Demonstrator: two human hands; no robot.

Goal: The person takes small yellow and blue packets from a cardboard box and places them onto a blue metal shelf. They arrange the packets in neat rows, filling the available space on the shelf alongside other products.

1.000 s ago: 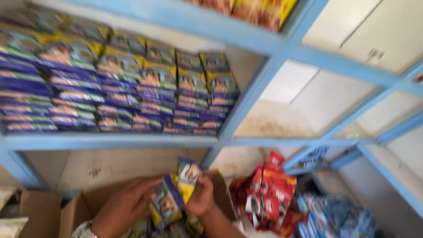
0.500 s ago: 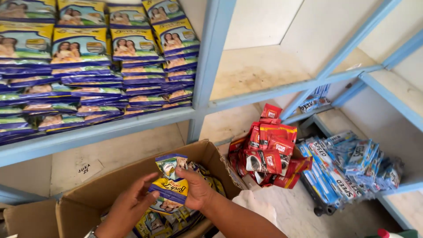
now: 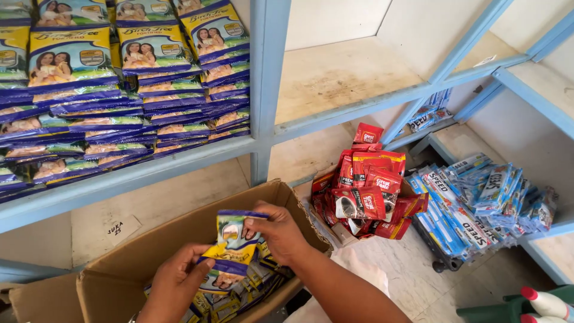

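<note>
Overhead, head view:
Right hand (image 3: pixel 280 232): fingers pinched on the top edge of the sachet strip (image 3: pixel 234 245).
Left hand (image 3: pixel 176 284): fingers closed on the strip's lower end.
Strip: held above the open cardboard box (image 3: pixel 125 263).
Nearby: red sachets (image 3: pixel 365 194), blue shelf (image 3: pixel 263 90).

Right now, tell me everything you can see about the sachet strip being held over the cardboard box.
The sachet strip is a glossy, foil-like run of joined packets, yellow with purple-blue bands and small printed pictures. It hangs roughly upright over the open cardboard box. The right hand pinches its top edge, and the left hand grips its lower part. Its bottom end runs down into similar sachets piled in the box.
</note>
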